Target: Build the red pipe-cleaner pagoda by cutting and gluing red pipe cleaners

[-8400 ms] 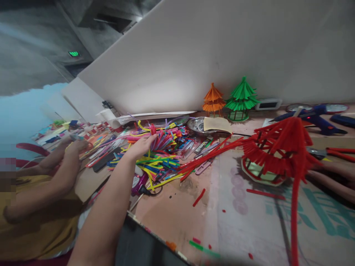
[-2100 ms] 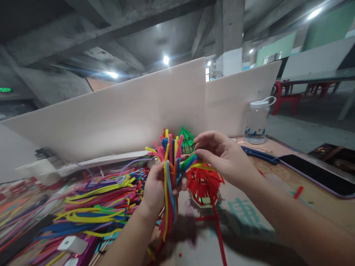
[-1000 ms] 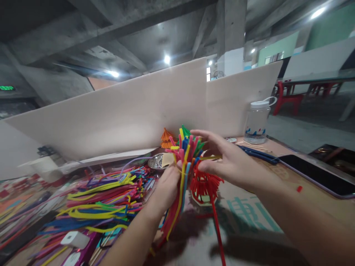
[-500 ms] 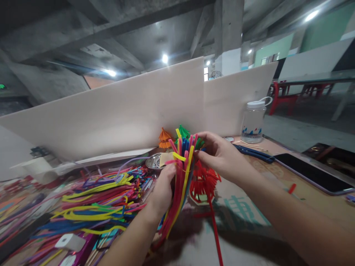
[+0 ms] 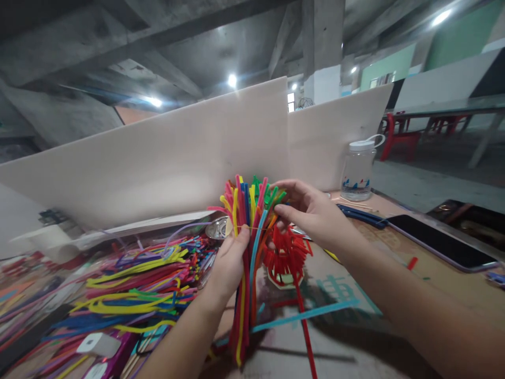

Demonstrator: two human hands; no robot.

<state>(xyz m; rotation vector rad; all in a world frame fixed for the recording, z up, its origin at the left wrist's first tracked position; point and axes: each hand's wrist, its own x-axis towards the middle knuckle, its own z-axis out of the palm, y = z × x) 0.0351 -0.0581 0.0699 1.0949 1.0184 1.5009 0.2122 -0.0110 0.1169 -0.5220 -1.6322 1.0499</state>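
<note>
Fingers (image 5: 241, 239) of left hand (image 5: 226, 268) clasp pipe-cleaner bundle (image 5: 250, 273).

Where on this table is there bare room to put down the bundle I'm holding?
Bare tabletop for the bundle lies between the red pagoda and the phone, and nearer you beside the blue strand. Left, the pipe cleaner pile is crowded.

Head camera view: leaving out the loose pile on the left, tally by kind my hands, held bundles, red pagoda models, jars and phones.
Hands: 2, left hand and right hand
Bundle of coloured stems, gripped by the left hand, pinched by the right: 1
Red pagoda model: 1
Lidded jar: 1
Phone: 1
Total: 6
</note>
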